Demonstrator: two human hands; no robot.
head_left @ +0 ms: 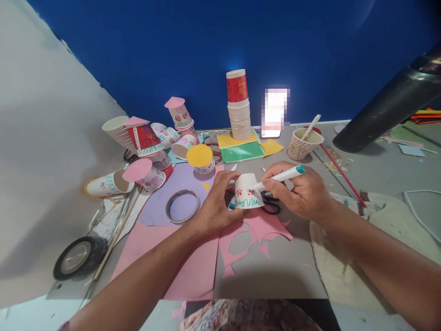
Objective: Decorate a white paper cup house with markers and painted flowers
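My left hand [220, 202] holds a white paper cup [248, 184] turned upside down, its fingers round the cup's left side. Green zigzag strokes run along the cup's rim, with small red drawings above them. In my right hand [303, 193] is a white marker [280, 178] with a green end, its tip at the cup's right side. Behind the cup and my right hand lie black-handled scissors [271, 208], partly hidden. Pink paper scraps [255, 230] with cut-out curves lie just below the cup.
Decorated paper cups [143, 138] with paper roofs crowd the left. A tall cup stack [240, 119] stands at the back beside a bright phone [274, 110]. A tape roll [182, 207] rests on purple paper. At right are a cup with a stick [303, 146], a black cylinder [382, 101] and a cloth [344, 257].
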